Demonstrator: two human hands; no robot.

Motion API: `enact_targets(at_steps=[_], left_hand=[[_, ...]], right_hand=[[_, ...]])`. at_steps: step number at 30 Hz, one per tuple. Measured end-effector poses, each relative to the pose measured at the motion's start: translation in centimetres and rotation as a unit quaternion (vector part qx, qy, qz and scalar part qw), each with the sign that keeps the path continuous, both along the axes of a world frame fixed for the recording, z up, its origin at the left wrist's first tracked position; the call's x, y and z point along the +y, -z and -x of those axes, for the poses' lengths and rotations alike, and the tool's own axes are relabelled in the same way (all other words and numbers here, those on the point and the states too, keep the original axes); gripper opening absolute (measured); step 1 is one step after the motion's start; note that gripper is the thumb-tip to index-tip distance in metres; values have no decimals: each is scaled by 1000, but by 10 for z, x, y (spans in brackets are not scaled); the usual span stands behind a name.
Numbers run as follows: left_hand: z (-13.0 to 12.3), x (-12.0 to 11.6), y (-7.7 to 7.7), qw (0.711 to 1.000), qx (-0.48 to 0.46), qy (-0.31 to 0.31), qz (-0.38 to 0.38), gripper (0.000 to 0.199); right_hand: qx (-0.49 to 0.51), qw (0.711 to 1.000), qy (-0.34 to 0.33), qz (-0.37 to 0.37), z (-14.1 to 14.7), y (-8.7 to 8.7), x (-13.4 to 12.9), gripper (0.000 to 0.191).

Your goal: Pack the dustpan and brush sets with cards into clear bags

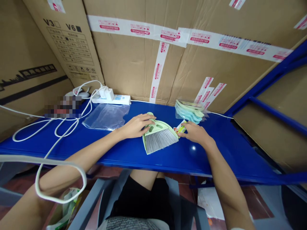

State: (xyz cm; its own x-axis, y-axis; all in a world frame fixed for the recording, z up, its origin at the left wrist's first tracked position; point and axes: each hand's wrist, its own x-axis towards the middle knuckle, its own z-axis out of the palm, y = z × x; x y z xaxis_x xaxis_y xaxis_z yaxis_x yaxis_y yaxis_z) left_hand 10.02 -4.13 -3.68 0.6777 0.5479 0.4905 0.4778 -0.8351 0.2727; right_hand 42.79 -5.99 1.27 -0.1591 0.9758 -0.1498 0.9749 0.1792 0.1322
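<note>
A small pale green brush (160,137) with grey bristles lies on the blue table, its bristles toward me. My left hand (139,125) is closed on the brush at its upper left, near the handle end. My right hand (193,131) pinches a small yellow-green and white printed card (180,127) just right of the brush. Behind the card sits a stack of pale green and light blue items (190,111) in clear plastic.
A clear plastic bag (107,115) lies on the table (134,156), left of my left hand. Behind it is a white power strip (122,99) with plugs. White cables (69,127) loop across the left side. Cardboard (134,70) stands along the back.
</note>
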Motion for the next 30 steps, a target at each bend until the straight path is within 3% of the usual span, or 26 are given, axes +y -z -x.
enact_targets(at_steps=[4, 8, 13, 18, 22, 26, 30], left_hand=[[-1, 5, 4, 997, 53, -49, -8, 32], [5, 9, 2, 986, 63, -154, -31, 28], [12, 11, 0, 964, 56, -260, -27, 24], [5, 5, 0, 972, 12, -232, -24, 22], [2, 8, 9, 977, -2, -211, -35, 21], [6, 18, 21, 981, -19, -184, 53, 30], [7, 21, 23, 984, -52, -142, 95, 32]], right_hand=[[38, 999, -13, 10, -4, 5, 6, 64], [52, 998, -31, 2, -9, 9, 13, 70], [40, 998, -53, 7, -10, 10, 20, 42], [49, 999, 8, -14, -2, 7, 17, 29], [103, 991, 14, -86, -1, 4, 18, 25], [277, 949, -51, -139, -1, 5, 21, 31], [428, 895, -106, -72, 11, 14, 20, 39]])
